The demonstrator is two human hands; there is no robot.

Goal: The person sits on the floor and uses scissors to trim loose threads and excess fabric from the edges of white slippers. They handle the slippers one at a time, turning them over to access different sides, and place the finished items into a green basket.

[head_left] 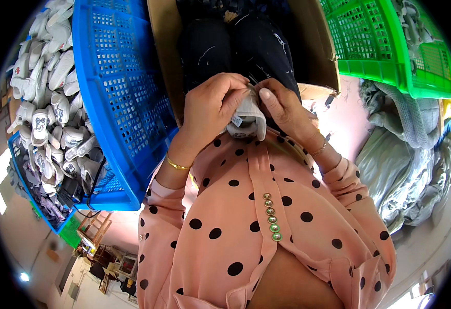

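Over my lap, a small white slipper (251,111) with a grey lining and a little white tag hangs between my hands. My left hand (211,103), with a gold bangle at its wrist, is closed and pinches the slipper's upper edge from one side. On the other side my right hand (285,109) grips the same edge, thumb on top and fingers bent. The fingertips of both hands almost meet. What exactly lies between them is too small to make out. Below the hands, the slipper's opening faces my chest.
At the left stands a blue plastic crate (114,77) beside a heap of white slippers (42,121) with printed faces. A cardboard box (315,46) surrounds my dark-trousered legs (207,46). To the right are a green crate (369,41) and grey-white bundles (400,159) in plastic.
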